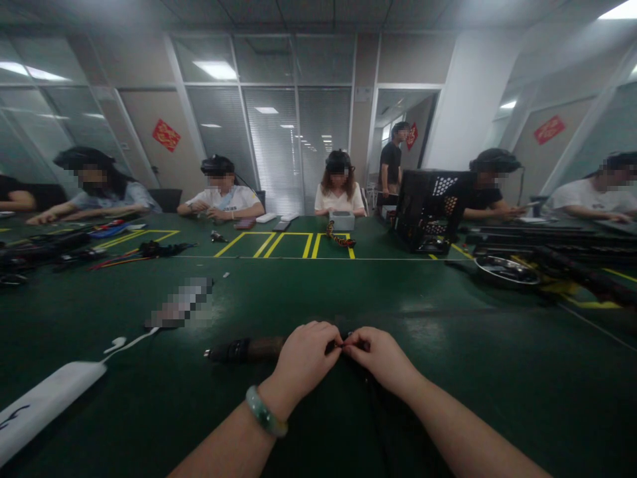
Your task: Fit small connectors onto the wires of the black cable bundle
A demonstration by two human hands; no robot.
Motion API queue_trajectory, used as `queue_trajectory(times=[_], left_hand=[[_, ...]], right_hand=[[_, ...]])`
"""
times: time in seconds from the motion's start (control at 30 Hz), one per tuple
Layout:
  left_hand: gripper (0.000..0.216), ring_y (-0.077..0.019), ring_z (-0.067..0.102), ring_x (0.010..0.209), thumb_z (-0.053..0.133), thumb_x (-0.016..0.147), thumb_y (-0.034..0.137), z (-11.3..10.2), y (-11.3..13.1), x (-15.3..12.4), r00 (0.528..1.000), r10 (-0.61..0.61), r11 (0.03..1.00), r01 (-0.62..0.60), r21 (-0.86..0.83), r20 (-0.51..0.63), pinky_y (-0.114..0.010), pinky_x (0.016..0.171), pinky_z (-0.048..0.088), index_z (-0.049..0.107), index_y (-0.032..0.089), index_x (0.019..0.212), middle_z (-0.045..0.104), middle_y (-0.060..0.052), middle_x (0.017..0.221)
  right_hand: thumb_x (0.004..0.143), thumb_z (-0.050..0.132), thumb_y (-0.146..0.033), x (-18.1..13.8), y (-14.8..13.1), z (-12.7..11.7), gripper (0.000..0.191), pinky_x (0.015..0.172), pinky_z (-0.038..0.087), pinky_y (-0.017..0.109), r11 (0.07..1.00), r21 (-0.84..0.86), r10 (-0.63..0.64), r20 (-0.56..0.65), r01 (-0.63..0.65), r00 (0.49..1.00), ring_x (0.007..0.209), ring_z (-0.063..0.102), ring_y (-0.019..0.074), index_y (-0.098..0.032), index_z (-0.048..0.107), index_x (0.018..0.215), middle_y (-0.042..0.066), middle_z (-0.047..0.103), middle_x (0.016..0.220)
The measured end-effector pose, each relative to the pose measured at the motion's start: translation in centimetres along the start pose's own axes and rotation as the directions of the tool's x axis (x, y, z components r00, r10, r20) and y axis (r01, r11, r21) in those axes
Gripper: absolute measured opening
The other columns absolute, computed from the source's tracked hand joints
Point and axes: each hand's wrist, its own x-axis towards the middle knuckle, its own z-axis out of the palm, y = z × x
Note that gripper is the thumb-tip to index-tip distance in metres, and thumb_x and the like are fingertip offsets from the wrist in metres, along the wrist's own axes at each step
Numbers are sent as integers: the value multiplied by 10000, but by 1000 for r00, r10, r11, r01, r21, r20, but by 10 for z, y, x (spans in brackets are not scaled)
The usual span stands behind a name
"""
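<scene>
My left hand (304,366) and my right hand (375,358) meet low in the view, their fingertips pinching a small dark wire end with a red fleck (341,345). Its exact form is hidden by my fingers. To the left of that pinch, a thick black and brown cable bundle (249,349) lies on the green table mat (448,372), passing behind my left hand. A thin black cable (374,415) seems to run down from my right hand toward me. A pale green bangle (266,411) circles my left wrist.
On the mat at my left lie a white oblong device (47,403), white earphones (115,344) and a pixelated object (180,303). Cable bundles and a metal dish (507,271) lie farther off, beside a black crate (430,209). Several people work around the table.
</scene>
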Motion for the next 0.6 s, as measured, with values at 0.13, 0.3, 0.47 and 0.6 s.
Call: queue_trajectory(times=[0.13,0.3,0.47,0.6], left_hand=[[57,-190,567,878,631,826,247,0,0,0,1000,-25,1000,24,18,7,-314,763,402,622,249,883,635,20,904],[59,-193,572,887,601,836,246,-2,2,1,999,-35,999,35,2,25,-317,775,409,626,240,889,641,4,923],[71,-193,572,890,593,839,253,-3,3,0,999,-37,999,37,-1,25,-318,781,416,628,242,900,641,5,932],[75,-198,572,898,584,844,244,-3,4,0,999,-35,999,35,11,28,-323,792,420,627,237,904,644,-4,935]], right_hand=[[759,686,-204,-3,-6,-3,116,626,404,228,998,-60,18,9,-18,1000,719,575,143,-227,707,871,-9,661,839],[793,646,-206,-4,-9,-4,40,633,395,232,995,-100,17,-3,-17,1000,718,570,143,-201,681,775,3,644,816],[829,620,-229,-2,-5,-2,80,686,413,238,998,-61,2,-31,-4,1000,779,595,153,-200,684,790,9,658,845],[831,619,-232,-2,-4,-1,81,689,416,237,1000,-28,3,-27,-3,1000,786,604,154,-204,685,795,1,668,838]])
